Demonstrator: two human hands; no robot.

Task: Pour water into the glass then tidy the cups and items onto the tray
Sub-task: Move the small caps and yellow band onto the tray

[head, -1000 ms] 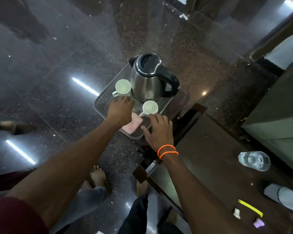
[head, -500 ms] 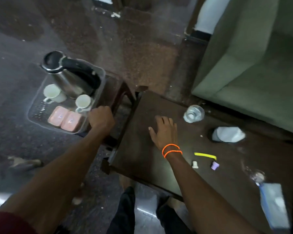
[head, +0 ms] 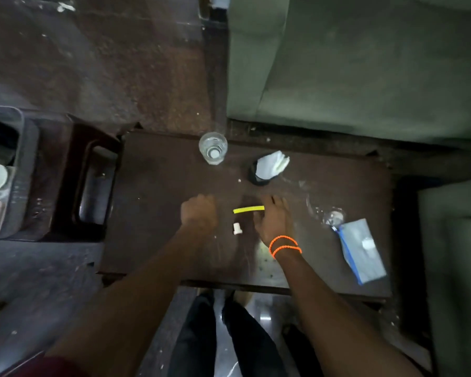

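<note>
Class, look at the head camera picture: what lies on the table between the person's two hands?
In the head view, a yellow strip and a small white piece lie on the table between the left hand and the right hand.

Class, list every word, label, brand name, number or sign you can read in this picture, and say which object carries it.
None can be read.
Blue-edged packet: a small white patch shows on it, too blurred to tell whether it carries print.
Yellow strip: no print visible.
Small white piece: no print visible.
Glass: no label visible.
</note>
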